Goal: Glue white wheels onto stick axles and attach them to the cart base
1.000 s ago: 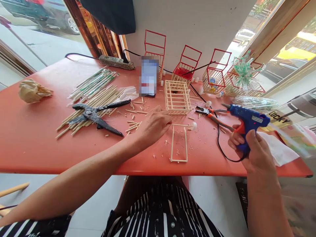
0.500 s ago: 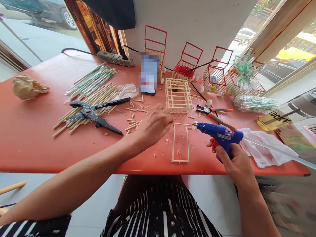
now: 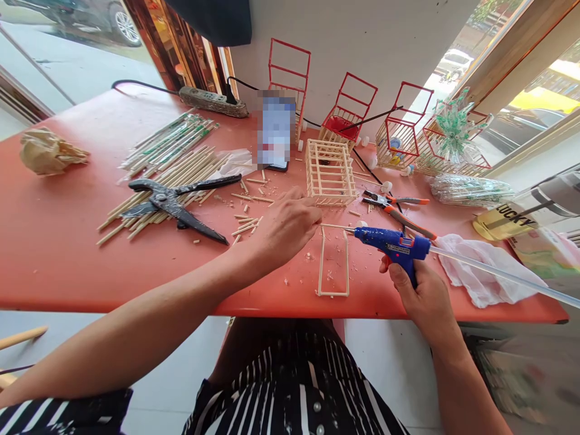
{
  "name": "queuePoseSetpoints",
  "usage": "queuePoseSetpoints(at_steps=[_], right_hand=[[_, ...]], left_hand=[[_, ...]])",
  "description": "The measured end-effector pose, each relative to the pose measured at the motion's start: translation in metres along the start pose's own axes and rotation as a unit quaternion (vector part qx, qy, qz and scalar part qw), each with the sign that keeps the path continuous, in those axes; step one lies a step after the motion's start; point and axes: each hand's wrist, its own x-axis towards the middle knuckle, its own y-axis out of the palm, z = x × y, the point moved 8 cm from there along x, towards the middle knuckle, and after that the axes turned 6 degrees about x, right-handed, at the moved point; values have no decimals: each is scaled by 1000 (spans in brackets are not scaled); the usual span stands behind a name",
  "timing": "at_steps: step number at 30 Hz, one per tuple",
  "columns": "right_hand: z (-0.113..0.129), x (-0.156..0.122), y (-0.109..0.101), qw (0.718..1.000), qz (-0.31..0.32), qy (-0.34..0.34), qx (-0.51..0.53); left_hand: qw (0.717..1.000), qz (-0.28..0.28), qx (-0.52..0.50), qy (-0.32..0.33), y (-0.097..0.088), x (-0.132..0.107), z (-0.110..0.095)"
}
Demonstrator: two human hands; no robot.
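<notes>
Between the fingertips of my left hand (image 3: pixel 294 223) is one end of a short wooden stick (image 3: pixel 334 226), held level. My right hand (image 3: pixel 417 290) is wrapped round a blue hot glue gun (image 3: pixel 392 241), its metal tip at the stick's right end. A long clear glue stick (image 3: pixel 498 275) runs out of the gun's back. Just below lies a narrow frame of joined sticks (image 3: pixel 321 266), flat on the red table (image 3: pixel 254 290). Behind my left hand stands a small cage-like box of sticks (image 3: pixel 330 172).
Left are loose wooden sticks (image 3: pixel 149 199), black cutters (image 3: pixel 181 208) and crumpled paper (image 3: pixel 49 152). A phone (image 3: pixel 277 130) leans at the back beside a power strip (image 3: pixel 212 103). Pliers (image 3: pixel 399 208), a white cloth (image 3: pixel 475 266) and a cup (image 3: pixel 507 220) lie right; red-backed stick models (image 3: pixel 353 109) line the wall.
The glue gun has moved left, and its tip now meets the stick's end. My left hand stays closed on the stick; the view has shifted slightly.
</notes>
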Motion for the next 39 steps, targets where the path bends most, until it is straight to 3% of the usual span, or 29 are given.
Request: queuePoseSetpoints(at_steps=[17,39], right_hand=[[2,4,0,999,7,40,-25],[5,5,-3,998,-8,32,-57]], left_hand=[[1000,4,17,5,0,1,-1],[1000,5,12,-4,2,1,1]])
